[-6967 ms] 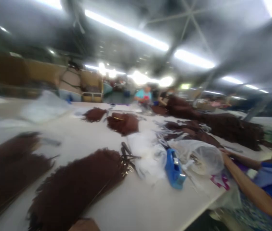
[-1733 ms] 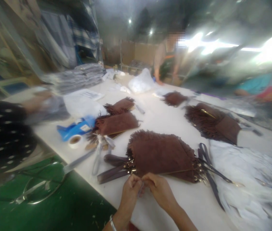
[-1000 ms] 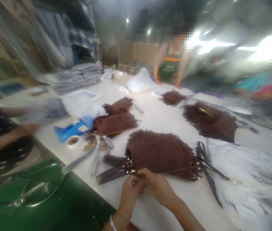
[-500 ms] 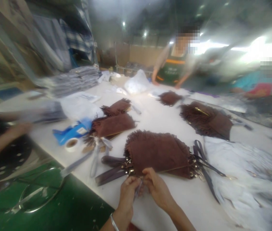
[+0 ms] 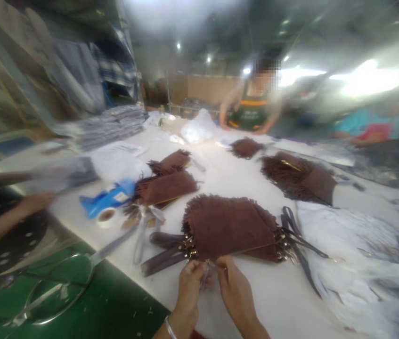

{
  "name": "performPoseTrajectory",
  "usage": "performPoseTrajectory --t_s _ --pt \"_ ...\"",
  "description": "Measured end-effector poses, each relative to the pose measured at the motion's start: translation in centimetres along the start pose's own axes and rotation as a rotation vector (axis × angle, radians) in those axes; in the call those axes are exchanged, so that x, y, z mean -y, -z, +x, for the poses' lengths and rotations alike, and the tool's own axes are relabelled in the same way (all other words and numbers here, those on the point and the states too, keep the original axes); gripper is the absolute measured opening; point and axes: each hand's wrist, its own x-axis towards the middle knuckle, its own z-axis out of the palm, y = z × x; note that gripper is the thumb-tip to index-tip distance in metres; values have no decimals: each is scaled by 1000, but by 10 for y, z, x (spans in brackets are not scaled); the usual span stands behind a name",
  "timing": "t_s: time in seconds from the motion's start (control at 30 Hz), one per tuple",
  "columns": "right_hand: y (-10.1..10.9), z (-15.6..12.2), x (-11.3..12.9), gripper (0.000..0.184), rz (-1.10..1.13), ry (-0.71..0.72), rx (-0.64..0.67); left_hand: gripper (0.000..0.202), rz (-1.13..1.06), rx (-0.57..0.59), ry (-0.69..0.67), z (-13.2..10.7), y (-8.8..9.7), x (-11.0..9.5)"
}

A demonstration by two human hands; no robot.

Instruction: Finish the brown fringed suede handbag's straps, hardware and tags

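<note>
A brown fringed suede bag point(image 5: 232, 226) lies in front of me on the white table, part of a small stack with metal clasps and dark straps point(image 5: 166, 261) at its left end. Just below its near edge, my left hand point(image 5: 189, 285) pinches a thin greyish strip point(image 5: 205, 273). Close beside it, my right hand point(image 5: 232, 285) has thumb and fingers pressed together at the strip's upper end, by the bag's edge. What the right fingertips grip is too small and blurred to make out.
More brown bags point(image 5: 166, 188) lie left of centre, others point(image 5: 298, 176) at right. A blue packet point(image 5: 109, 197) and a tape roll point(image 5: 106, 216) sit near the left edge. White cloth or plastic point(image 5: 354, 254) covers the right. A co-worker's arm point(image 5: 26, 205) reaches in from the left.
My right hand has shifted slightly right and down, away from my left. The left hand keeps its pinch. The co-worker's hand at left has moved a little to the right.
</note>
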Motion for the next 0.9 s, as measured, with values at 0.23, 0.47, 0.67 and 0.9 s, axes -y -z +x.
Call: performPoseTrajectory --t_s 0.23,0.47,0.67,0.9 --pt "-11 -18 9 25 -14 52 -57 24 22 -59 -121 0 -4 9" --pt "-29 -25 14 29 67 -174 -80 22 76 -113 -217 -2 -6 18" --pt "-33 -28 27 31 129 -254 -26 19 -98 -94 -95 -11 -13 10" --pt "-30 -22 26 28 79 -230 -54 19 -85 -138 -121 -11 -10 6"
